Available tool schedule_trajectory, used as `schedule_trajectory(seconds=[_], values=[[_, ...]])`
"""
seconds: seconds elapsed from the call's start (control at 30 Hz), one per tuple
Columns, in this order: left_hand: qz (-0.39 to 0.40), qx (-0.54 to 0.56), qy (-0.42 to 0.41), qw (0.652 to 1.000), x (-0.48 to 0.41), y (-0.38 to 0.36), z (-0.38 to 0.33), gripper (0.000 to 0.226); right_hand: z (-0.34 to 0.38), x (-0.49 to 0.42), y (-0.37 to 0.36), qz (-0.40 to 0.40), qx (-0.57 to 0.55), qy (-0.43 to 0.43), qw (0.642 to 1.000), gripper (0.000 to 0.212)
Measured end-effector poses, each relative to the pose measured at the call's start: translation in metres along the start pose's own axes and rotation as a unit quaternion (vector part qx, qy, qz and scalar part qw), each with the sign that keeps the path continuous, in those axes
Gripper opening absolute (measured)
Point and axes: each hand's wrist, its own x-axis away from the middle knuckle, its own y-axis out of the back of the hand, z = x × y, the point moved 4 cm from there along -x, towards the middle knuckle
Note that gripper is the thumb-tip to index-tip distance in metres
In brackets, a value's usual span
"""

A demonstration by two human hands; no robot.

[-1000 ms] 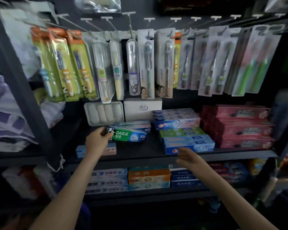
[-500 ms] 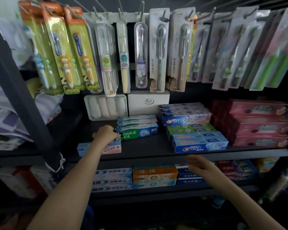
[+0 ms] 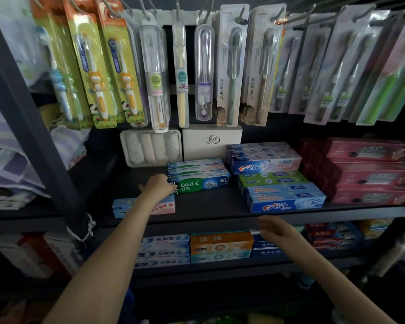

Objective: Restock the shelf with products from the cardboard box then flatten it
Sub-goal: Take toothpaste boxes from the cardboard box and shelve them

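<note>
My left hand [image 3: 158, 186] touches the Darlie box [image 3: 202, 182] end, I can't tell if it grips, and my right hand [image 3: 275, 230] hangs loose, empty.

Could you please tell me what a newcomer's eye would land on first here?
The row of hanging toothbrush packs across the top stands out first. In the middle, the left hand touches the end of the green toothpaste box, with stacked pink boxes at far right. The right hand hovers empty, lower right.
</note>
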Motion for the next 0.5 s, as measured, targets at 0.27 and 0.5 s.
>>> schedule_trajectory(seconds=[0.27,0.5], values=[[-0.011,0.0,-0.006,1.0,0.006,0.006,-0.002,0.024,0.002,-0.006,-0.017,0.005,0.002,0.016,1.0,0.027],[-0.218,-0.004,-0.194,0.957,0.079,-0.01,-0.05,0.042,-0.004,-0.001,-0.012,-0.021,-0.016,0.025,0.999,0.024]])
